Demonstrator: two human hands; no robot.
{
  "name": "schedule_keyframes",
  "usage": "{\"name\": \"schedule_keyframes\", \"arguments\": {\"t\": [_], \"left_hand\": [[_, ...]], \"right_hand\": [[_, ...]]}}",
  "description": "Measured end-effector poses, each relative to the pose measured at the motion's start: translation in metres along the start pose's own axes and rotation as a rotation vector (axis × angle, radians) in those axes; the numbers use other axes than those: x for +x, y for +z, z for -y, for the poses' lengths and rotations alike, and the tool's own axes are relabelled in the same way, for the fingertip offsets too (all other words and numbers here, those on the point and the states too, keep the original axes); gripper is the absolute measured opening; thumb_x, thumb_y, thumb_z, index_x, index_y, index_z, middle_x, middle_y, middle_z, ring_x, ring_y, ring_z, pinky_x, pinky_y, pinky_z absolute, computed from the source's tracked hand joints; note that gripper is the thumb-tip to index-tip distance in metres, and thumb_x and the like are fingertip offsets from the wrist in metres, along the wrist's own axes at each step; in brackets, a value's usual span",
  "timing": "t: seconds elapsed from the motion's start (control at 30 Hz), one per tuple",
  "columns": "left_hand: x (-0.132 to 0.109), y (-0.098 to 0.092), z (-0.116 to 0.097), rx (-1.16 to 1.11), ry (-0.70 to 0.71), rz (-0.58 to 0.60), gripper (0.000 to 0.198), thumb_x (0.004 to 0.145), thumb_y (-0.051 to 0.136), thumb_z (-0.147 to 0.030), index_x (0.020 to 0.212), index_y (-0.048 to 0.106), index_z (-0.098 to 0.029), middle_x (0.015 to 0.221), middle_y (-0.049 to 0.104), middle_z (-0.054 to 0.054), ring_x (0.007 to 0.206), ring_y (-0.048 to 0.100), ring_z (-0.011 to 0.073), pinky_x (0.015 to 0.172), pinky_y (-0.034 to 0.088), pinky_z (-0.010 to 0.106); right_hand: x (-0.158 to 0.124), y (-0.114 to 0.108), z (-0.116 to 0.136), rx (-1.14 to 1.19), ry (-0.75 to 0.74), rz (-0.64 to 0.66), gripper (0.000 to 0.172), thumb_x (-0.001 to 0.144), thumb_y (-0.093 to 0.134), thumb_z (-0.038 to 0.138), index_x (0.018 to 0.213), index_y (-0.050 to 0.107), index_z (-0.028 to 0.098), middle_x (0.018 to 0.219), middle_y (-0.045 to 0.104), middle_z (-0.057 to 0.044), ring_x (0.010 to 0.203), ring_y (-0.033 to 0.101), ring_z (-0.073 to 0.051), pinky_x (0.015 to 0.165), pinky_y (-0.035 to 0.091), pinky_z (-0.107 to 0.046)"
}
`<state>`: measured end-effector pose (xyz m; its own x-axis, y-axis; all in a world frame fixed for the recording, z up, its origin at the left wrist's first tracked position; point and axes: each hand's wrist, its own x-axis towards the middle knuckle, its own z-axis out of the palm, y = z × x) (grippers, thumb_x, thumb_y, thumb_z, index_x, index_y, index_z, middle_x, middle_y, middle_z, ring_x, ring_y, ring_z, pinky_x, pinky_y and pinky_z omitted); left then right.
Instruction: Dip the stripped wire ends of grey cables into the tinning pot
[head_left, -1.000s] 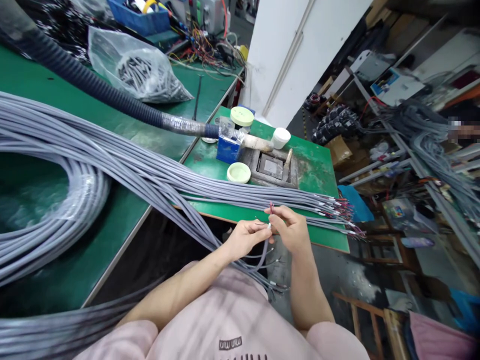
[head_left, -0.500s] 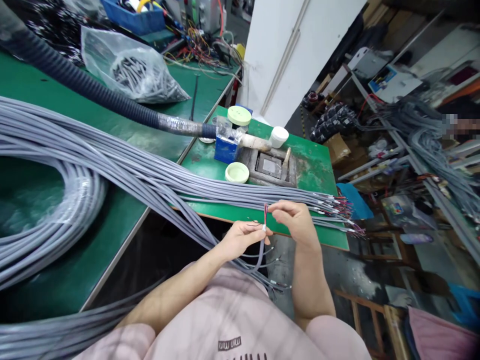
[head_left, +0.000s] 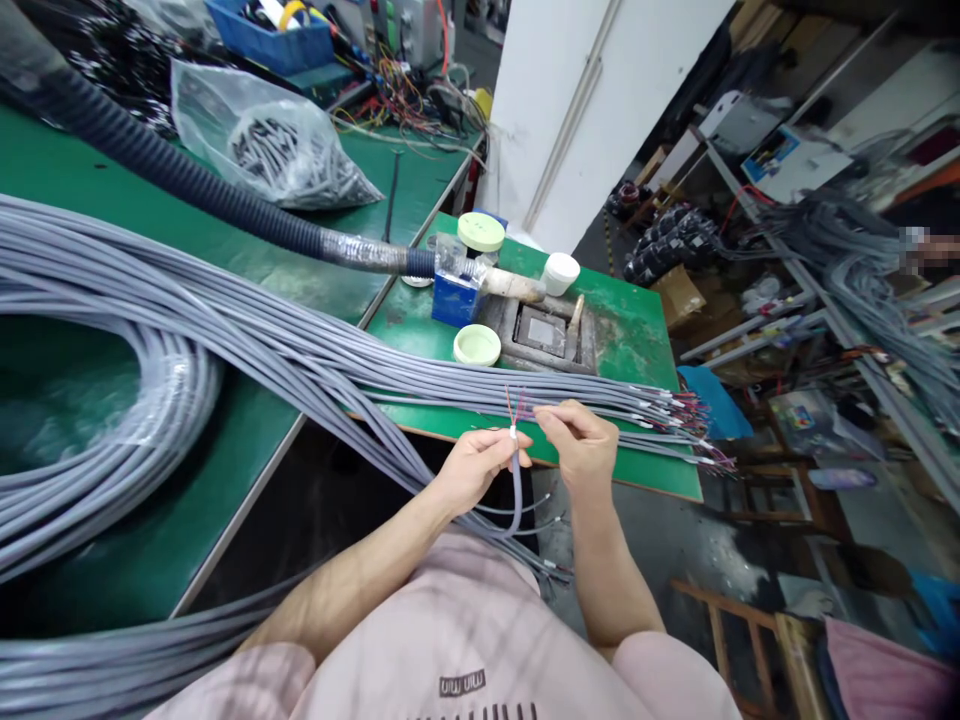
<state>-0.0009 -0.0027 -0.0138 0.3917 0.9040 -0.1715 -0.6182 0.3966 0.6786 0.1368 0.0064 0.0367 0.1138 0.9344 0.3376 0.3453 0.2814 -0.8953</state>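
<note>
The thin wires at the cable end fan out wider now, and the end has shifted left. Left hand (head_left: 476, 470) grips the grey cable (head_left: 516, 497) just below its white sleeve (head_left: 513, 433). Right hand (head_left: 579, 447) pinches what looks like one thin wire (head_left: 537, 410), both hands just off the green workbench (head_left: 645, 478) front edge. A long grey cable bundle (head_left: 300, 360) lies across the bench, and metal shelving (head_left: 825, 310) sits off to the right.

I'm in a cable workshop: long grey cables (head_left: 225, 310) heaped on a green surface (head_left: 622, 340), tangled coloured wires (head_left: 405, 110) at its far end, metal shelving (head_left: 855, 350) with hanging cable bundles (head_left: 840, 260) to its right.
</note>
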Motion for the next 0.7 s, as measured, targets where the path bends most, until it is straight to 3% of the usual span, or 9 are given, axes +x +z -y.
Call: {"name": "schedule_keyframes", "arguments": {"t": [0.23, 0.43, 0.57, 0.7], "left_hand": [[0.003, -0.002, -0.006, -0.14, -0.041, -0.035, 0.038, 0.056, 0.086, -0.043, 0.076, 0.075, -0.013, 0.062, 0.068, 0.005, 0.056, 0.058, 0.0101, 0.058, 0.046, 0.022], [0.005, -0.003, -0.014, -0.228, -0.015, -0.033, 0.036, 0.058, 0.086, -0.04, 0.079, 0.074, -0.012, 0.064, 0.069, 0.004, 0.056, 0.06, 0.0099, 0.057, 0.049, 0.02], [0.004, 0.0, -0.021, -0.265, -0.004, -0.012, 0.032, 0.063, 0.083, -0.039, 0.078, 0.073, -0.013, 0.064, 0.067, 0.002, 0.053, 0.058, 0.0077, 0.052, 0.049, 0.018], [0.002, -0.002, -0.027, -0.102, 0.003, 0.001, 0.032, 0.067, 0.079, -0.042, 0.079, 0.073, -0.013, 0.066, 0.068, 0.003, 0.054, 0.061, 0.0103, 0.054, 0.052, 0.022]], "right_hand": [[-0.003, -0.007, -0.003, -0.107, -0.233, 0.042, 0.018, 0.084, 0.064, 0.021, 0.096, 0.073, 0.028, 0.08, 0.069, -0.001, 0.075, 0.061, -0.017, 0.069, 0.051, -0.033], [-0.01, -0.014, -0.014, -0.218, -0.596, 0.279, 0.038, 0.086, 0.055, 0.009, 0.115, 0.067, 0.031, 0.105, 0.068, -0.005, 0.096, 0.063, -0.021, 0.082, 0.053, -0.042], [-0.01, -0.009, -0.017, -0.338, -0.745, 0.386, 0.038, 0.087, 0.055, 0.013, 0.12, 0.063, 0.029, 0.127, 0.062, -0.008, 0.119, 0.055, -0.025, 0.094, 0.051, -0.047], [0.0, -0.008, -0.016, -0.348, -0.805, 0.381, 0.034, 0.088, 0.058, 0.021, 0.121, 0.062, 0.029, 0.123, 0.066, -0.007, 0.122, 0.054, -0.025, 0.095, 0.051, -0.046]]}}
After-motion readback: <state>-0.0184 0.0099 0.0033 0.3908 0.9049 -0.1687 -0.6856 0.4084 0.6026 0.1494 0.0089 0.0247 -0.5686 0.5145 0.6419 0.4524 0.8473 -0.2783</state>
